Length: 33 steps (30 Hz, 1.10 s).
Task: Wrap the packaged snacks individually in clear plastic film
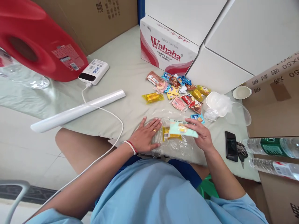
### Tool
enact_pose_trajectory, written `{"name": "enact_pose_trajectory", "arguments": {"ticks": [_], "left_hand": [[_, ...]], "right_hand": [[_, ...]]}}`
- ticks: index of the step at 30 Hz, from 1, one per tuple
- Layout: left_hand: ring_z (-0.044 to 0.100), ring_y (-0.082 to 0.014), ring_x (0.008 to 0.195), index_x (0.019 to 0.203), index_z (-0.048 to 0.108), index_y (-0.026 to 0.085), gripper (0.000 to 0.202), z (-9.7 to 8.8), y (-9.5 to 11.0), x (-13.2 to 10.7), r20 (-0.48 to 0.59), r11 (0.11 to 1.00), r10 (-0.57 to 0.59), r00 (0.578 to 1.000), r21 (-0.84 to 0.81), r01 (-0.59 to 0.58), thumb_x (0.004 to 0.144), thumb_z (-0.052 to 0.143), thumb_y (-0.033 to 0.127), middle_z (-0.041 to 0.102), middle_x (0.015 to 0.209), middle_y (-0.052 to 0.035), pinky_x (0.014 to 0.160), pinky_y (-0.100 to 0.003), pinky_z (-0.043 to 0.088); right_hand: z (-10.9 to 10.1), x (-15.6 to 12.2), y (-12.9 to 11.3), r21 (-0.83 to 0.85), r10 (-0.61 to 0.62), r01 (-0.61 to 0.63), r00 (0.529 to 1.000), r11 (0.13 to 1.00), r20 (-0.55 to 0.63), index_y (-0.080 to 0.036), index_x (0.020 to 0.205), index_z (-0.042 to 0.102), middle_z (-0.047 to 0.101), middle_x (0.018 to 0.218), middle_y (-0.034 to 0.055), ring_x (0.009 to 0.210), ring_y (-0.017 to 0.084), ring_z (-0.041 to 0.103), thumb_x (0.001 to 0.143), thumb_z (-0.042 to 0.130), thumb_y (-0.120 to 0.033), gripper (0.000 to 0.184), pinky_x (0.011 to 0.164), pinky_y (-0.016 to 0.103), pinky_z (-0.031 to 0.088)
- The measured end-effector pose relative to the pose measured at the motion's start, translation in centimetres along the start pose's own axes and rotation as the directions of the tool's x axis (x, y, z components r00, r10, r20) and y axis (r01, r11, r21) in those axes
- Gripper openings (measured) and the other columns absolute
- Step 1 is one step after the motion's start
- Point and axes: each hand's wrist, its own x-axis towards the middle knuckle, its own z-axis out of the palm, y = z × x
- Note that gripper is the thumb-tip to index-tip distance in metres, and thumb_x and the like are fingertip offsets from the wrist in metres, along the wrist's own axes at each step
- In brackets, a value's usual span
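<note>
My left hand (146, 137) lies flat with fingers spread on a clear plastic bag (184, 147) at the table's near edge. In my right hand (201, 133) is a pale green snack packet (178, 128), gripped at its right end and held above the bag. Partly covered by that packet, a yellow snack packet (166, 136) with a barcode lies on or inside the bag; I cannot tell which. A small blue snack packet (197, 118) rests just beyond my right fingers. Farther back is a loose pile of wrapped snacks (177, 88), with another yellow packet (153, 97) at its left.
A Wahaha carton (167, 46) stands behind the snacks. To the left are a red jug (46, 40), a white device (93, 72) with a cable, and a white tube (78, 110). White bowls (213, 101), a phone (231, 146), keys (242, 151) and bottles (271, 147) sit at right.
</note>
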Motion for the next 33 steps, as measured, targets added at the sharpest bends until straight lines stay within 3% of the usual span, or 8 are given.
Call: {"name": "enact_pose_trajectory", "arguments": {"ticks": [4, 6, 10, 14, 17, 21, 29, 33], "left_hand": [[0.019, -0.0343, 0.162, 0.168, 0.011, 0.013, 0.098, 0.0, -0.4, -0.3, -0.032, 1.0, -0.021, 0.999, -0.025, 0.02, 0.093, 0.056, 0.057, 0.017, 0.174, -0.0196, 0.128, -0.061, -0.01], [0.02, -0.0338, 0.162, 0.168, 0.011, 0.014, 0.095, 0.0, -0.7, -0.6, -0.075, 0.999, -0.023, 0.997, -0.049, 0.019, 0.094, 0.055, 0.054, 0.019, 0.174, -0.0189, 0.129, -0.061, -0.005], [0.025, -0.033, 0.16, 0.168, 0.018, 0.019, 0.08, 0.2, -0.5, -1.4, -0.216, 0.998, -0.05, 0.975, -0.058, 0.038, 0.099, 0.049, 0.047, 0.028, 0.172, -0.0163, 0.129, -0.064, 0.002], [0.032, -0.0295, 0.158, 0.162, 0.035, 0.024, 0.061, 0.4, 0.4, -2.8, -0.27, 0.999, -0.042, 0.962, 0.005, 0.045, 0.103, 0.044, 0.037, 0.041, 0.167, -0.0117, 0.13, -0.062, 0.002], [0.04, -0.0275, 0.154, 0.158, 0.042, 0.024, 0.055, 0.6, 0.3, -4.2, -0.2, 0.999, -0.02, 0.98, 0.03, 0.027, 0.105, 0.043, 0.038, 0.049, 0.162, -0.0102, 0.13, -0.06, 0.002], [0.041, -0.028, 0.153, 0.162, 0.037, 0.025, 0.063, 0.7, -0.1, -5.3, -0.117, 0.997, -0.066, 0.991, 0.04, 0.071, 0.105, 0.044, 0.051, 0.045, 0.164, -0.0109, 0.13, -0.061, -0.002], [0.033, -0.0327, 0.157, 0.165, 0.029, 0.024, 0.084, 0.2, -0.2, -5.0, -0.031, 0.993, -0.084, 0.996, 0.079, 0.086, 0.096, 0.051, 0.066, 0.036, 0.169, -0.0138, 0.128, -0.063, -0.007], [0.033, -0.0334, 0.157, 0.165, 0.029, 0.023, 0.089, 0.2, -0.1, -5.0, -0.016, 0.994, -0.077, 0.997, 0.076, 0.078, 0.094, 0.054, 0.068, 0.036, 0.169, -0.0145, 0.127, -0.064, -0.01]], "right_hand": [[0.1, -0.2, 1.5, -0.135, -0.097, 0.145, 0.944, 0.98, 0.314, -0.034, 0.12, 0.079, 0.061, 0.15, 0.0069, 0.147, 0.027, 0.047, 0.101, 0.047, -0.016, 0.042, 0.119, 0.056, 0.041], [-0.6, -0.2, 1.3, -0.15, -0.066, 0.129, 0.929, 0.98, 0.364, -0.032, 0.131, 0.073, 0.051, 0.159, 0.008, 0.153, 0.028, 0.04, 0.101, 0.046, -0.017, 0.043, 0.122, 0.059, 0.036], [-0.9, -0.1, -1.0, -0.194, 0.003, 0.056, 0.957, 0.979, 0.291, -0.03, 0.154, 0.05, 0.044, 0.163, 0.0124, 0.152, 0.03, 0.039, 0.101, 0.058, -0.034, 0.053, 0.124, 0.059, 0.034], [2.5, 0.0, -2.4, -0.337, 0.029, 0.101, 0.933, 0.936, 0.36, -0.027, 0.16, 0.041, 0.041, 0.163, 0.0158, 0.154, 0.035, 0.033, 0.087, 0.079, -0.049, 0.085, 0.124, 0.06, 0.034], [5.0, -0.4, -1.9, -0.446, 0.072, 0.136, 0.905, 0.885, 0.419, -0.029, 0.158, 0.045, 0.041, 0.164, 0.0123, 0.153, 0.036, 0.033, 0.089, 0.077, -0.029, 0.076, 0.123, 0.063, 0.033], [5.8, -1.2, -0.8, -0.46, 0.07, 0.098, 0.94, 0.882, 0.334, -0.029, 0.16, 0.043, 0.047, 0.16, 0.0119, 0.146, 0.031, 0.043, 0.097, 0.059, -0.014, 0.067, 0.119, 0.057, 0.042], [3.6, -1.2, 0.8, -0.269, 0.087, -0.016, 0.963, 0.963, 0.254, -0.031, 0.156, 0.048, 0.05, 0.154, 0.012, 0.142, 0.027, 0.05, 0.102, 0.058, -0.033, 0.054, 0.119, 0.051, 0.045], [3.2, -0.4, 1.9, -0.312, 0.103, -0.047, 0.981, 0.949, 0.167, -0.03, 0.15, 0.056, 0.061, 0.138, 0.0121, 0.13, 0.028, 0.058, 0.103, 0.055, -0.032, 0.047, 0.113, 0.051, 0.049]]}}
